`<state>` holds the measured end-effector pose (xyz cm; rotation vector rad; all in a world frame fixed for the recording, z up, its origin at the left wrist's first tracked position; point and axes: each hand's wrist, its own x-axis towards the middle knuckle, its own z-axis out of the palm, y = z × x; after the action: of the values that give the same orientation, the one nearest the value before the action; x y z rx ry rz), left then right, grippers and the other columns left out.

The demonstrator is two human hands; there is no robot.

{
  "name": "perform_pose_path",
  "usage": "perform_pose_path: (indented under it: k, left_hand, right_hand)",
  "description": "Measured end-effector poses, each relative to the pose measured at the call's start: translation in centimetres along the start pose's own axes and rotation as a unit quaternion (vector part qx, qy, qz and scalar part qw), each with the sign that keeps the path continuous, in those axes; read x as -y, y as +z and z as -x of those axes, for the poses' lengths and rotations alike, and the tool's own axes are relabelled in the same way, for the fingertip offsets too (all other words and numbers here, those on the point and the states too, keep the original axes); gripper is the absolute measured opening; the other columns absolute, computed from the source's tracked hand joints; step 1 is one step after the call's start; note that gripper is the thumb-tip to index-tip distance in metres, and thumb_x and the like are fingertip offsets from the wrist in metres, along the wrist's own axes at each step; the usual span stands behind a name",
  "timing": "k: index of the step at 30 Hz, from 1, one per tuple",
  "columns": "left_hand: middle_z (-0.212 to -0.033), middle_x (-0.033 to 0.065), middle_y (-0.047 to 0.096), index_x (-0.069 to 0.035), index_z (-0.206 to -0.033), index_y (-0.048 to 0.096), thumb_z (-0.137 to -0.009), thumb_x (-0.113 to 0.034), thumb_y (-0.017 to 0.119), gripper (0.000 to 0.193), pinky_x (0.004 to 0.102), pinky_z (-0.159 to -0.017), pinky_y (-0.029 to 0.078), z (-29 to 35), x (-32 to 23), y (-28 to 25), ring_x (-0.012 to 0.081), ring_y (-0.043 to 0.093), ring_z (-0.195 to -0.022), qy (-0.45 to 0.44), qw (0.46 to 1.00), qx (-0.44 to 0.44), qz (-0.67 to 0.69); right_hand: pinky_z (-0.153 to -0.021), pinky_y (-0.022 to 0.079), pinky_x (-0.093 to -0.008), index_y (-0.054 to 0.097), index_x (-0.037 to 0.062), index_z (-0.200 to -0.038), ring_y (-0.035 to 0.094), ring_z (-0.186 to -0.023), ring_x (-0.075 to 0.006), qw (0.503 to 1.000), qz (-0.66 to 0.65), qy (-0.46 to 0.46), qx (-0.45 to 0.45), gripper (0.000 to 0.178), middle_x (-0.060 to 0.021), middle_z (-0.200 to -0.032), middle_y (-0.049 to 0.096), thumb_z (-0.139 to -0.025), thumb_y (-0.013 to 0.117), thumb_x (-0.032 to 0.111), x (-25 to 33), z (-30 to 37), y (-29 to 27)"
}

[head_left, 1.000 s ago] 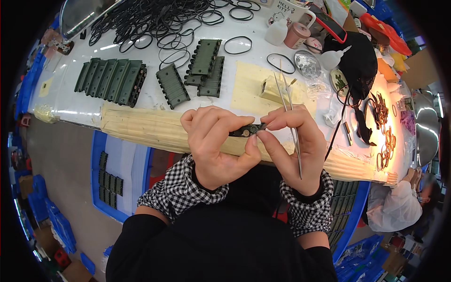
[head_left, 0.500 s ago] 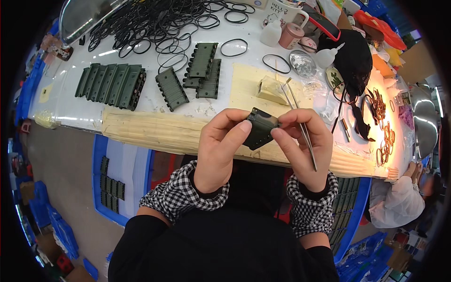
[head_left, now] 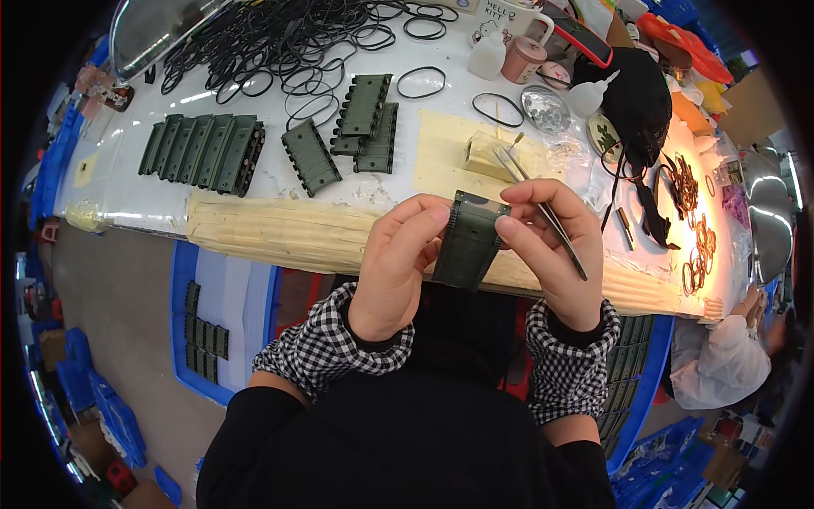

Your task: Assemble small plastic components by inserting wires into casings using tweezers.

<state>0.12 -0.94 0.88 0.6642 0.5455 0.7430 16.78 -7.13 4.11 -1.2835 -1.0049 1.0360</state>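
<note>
Above the table's front edge, both hands hold one dark green moulded plastic piece (head_left: 468,246) with ridged sides. My left hand (head_left: 398,267) pinches its upper left edge between thumb and fingers. At the upper right corner of the piece, my right hand (head_left: 564,271) grips it with thumb and index finger. Metal tweezers (head_left: 553,219) lie in that same right hand, tips pointing up and away. Beyond the hands stands a pale yellow block (head_left: 492,159) on a yellowish sheet (head_left: 432,153). Similar green pieces lie to the left: a row (head_left: 201,154), a single one (head_left: 311,159) and an overlapping group (head_left: 365,106).
Black rubber bands (head_left: 271,42) heap at the back left. A white mug (head_left: 513,21), a pink jar (head_left: 523,58) and a white squeeze bottle (head_left: 589,95) stand back right. Blue trays (head_left: 180,339) with green pieces sit below the table. A person in white (head_left: 721,365) is at right.
The green piece has turned from tilted to more upright, its broad ridged face now showing. My right hand has risen slightly, and the tweezers lean further left.
</note>
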Motion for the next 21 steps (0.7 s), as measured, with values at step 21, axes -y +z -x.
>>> perform_pose_path:
  k: [21]
  left_hand:
    - [-0.105, 0.0113, 0.062, 0.001, -0.111, 0.053, -0.085, -0.003, 0.067, 0.03, 0.0338, -0.082, 0.052, 0.0, -0.1, -1.2, 0.0199, 0.062, -0.094, 0.198, 0.973, 0.052, -0.111]
  right_hand:
    - [-0.079, 0.049, -0.0239, 0.053, 0.0008, -0.107, 0.059, -0.091, -0.0095, 0.981, -0.184, -0.065, 0.003, 0.021, -0.0041, -0.097, 0.059, -0.088, 0.061, -0.001, -2.2, -0.7, -0.4]
